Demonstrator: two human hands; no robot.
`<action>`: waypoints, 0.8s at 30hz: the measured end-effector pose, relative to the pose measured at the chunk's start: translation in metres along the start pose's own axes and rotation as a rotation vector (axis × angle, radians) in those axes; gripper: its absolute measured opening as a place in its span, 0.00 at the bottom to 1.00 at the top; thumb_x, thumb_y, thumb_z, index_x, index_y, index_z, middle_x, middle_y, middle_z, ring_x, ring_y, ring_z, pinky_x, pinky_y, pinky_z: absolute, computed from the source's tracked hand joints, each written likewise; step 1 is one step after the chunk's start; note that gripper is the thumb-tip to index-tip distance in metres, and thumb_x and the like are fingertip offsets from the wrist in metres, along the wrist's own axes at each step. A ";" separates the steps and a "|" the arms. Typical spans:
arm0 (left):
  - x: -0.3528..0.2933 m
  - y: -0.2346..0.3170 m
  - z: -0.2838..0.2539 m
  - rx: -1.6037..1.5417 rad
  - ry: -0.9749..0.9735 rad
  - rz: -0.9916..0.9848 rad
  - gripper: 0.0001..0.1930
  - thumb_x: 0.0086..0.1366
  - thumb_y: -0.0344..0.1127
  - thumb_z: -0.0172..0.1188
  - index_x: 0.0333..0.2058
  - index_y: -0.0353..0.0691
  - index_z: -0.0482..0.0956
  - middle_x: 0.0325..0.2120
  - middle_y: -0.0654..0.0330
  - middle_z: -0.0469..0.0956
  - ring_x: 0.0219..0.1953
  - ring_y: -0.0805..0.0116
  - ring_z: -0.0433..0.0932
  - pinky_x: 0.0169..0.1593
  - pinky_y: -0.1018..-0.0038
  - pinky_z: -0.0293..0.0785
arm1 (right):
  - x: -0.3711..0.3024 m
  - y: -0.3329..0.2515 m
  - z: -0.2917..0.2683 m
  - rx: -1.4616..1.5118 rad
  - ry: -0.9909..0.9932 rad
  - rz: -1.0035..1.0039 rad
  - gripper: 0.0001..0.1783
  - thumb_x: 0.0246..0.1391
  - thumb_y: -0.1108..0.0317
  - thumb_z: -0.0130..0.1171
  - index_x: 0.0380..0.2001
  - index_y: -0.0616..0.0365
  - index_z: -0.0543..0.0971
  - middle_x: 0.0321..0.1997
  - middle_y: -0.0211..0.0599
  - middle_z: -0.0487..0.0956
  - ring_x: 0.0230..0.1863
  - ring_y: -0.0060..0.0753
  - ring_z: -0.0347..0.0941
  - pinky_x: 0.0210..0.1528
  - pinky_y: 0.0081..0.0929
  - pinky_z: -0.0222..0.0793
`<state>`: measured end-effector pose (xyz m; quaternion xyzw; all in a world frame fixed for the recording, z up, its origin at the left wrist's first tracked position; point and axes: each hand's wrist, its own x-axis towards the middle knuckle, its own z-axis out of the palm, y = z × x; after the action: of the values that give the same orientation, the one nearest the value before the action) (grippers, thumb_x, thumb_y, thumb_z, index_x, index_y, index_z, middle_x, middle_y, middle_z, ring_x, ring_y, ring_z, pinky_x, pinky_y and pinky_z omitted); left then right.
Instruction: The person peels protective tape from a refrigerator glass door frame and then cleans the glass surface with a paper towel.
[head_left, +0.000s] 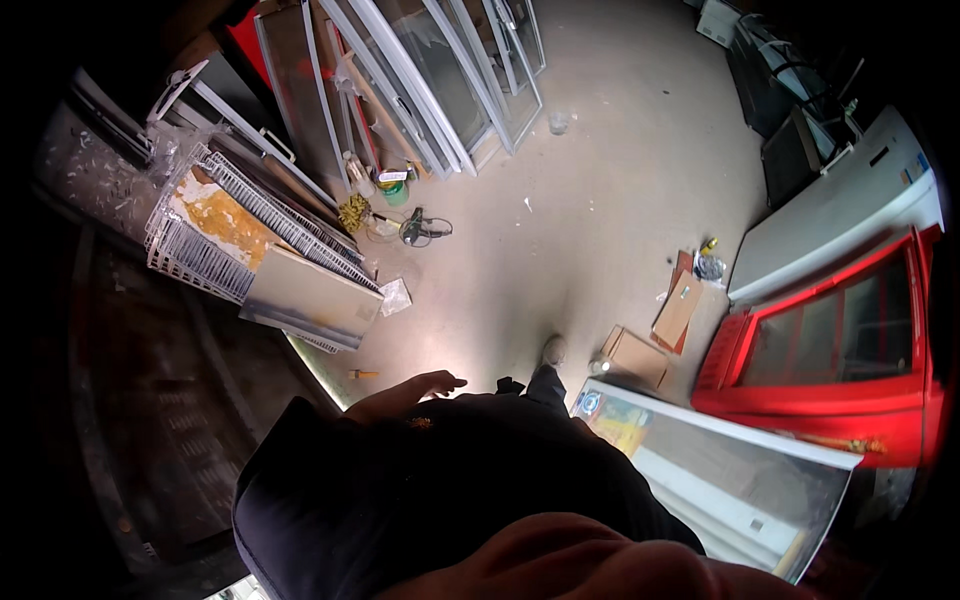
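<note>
My left hand (438, 384) hangs low beside my dark clothing, its fingers loosely bent and slightly apart. Nothing shows in it. A small brush-like tool with a yellow-orange handle (364, 374) lies on the floor to its left, apart from the fingers. My right hand is out of sight; my body hides that side. One shoe (554, 350) stands on the floor ahead of me. Further off at the left lie a dark corded power tool (412, 229) and a green tub (394, 190).
White wire racks with panels (308, 290) lean at the left. Glass door frames (450, 85) stand at the back. On the right are a red glass-door cooler (815, 345), a white cabinet (830, 215), a glass-topped freezer (715, 470) and flat cardboard pieces (636, 357).
</note>
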<state>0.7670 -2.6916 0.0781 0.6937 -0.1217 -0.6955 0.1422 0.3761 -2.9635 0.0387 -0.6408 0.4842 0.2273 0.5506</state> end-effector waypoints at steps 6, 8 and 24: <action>0.020 0.058 -0.052 0.014 0.091 0.124 0.33 0.60 0.60 0.53 0.56 0.45 0.67 0.56 0.47 0.65 0.50 0.49 0.70 0.48 0.53 0.70 | 0.093 -0.112 -0.135 -0.733 -0.332 -0.299 0.08 0.51 0.69 0.57 0.31 0.62 0.75 0.20 0.34 0.72 0.22 0.30 0.68 0.25 0.30 0.65; -0.001 0.152 -0.054 -0.206 -0.027 0.084 0.32 0.60 0.60 0.54 0.55 0.43 0.69 0.52 0.52 0.70 0.48 0.52 0.72 0.48 0.55 0.70 | 0.124 -0.134 -0.181 0.034 -0.268 0.054 0.06 0.50 0.69 0.57 0.27 0.60 0.78 0.14 0.33 0.70 0.16 0.27 0.66 0.19 0.27 0.63; 0.163 0.471 -0.226 0.051 -0.188 0.138 0.20 0.62 0.45 0.54 0.51 0.45 0.74 0.41 0.60 0.78 0.40 0.66 0.76 0.44 0.70 0.70 | 0.259 -0.195 -0.396 0.046 0.055 0.013 0.08 0.53 0.62 0.55 0.30 0.54 0.74 0.22 0.30 0.74 0.20 0.29 0.71 0.19 0.24 0.66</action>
<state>1.0072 -3.1827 0.0977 0.6189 -0.1995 -0.7427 0.1601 0.5609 -3.4404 0.0344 -0.6310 0.5082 0.2020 0.5502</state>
